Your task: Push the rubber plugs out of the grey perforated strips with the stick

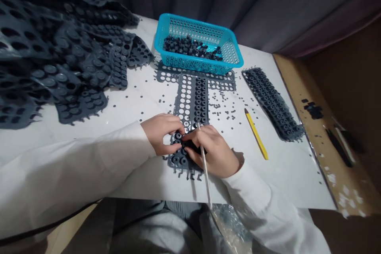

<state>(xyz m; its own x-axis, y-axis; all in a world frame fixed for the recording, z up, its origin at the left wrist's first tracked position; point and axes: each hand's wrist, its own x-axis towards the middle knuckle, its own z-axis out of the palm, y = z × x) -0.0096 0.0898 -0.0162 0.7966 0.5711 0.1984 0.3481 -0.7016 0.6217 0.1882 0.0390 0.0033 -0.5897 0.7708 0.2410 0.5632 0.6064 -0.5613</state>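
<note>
A long dark grey moulded rubber sheet (197, 99) lies in the middle of the white table, with rows of round ring-shaped parts and a strip of empty round holes. My left hand (162, 133) is curled at its near end, thumb and fingertips closed on the ring parts. From the other side my right hand (216, 151) presses its thumb and fingertips against the same spot. A thin pale stick (205, 174) is held in the right hand, slanting toward the table's front edge. The fingers hide exactly what lies between the two hands.
A blue plastic basket (199, 63) holding small black parts stands behind, on another perforated sheet (222, 83). Dark sheets (77, 55) are heaped at left. A yellow utility-knife-like tool (256, 135) and another sheet (272, 103) lie at right. Small black discs are scattered about.
</note>
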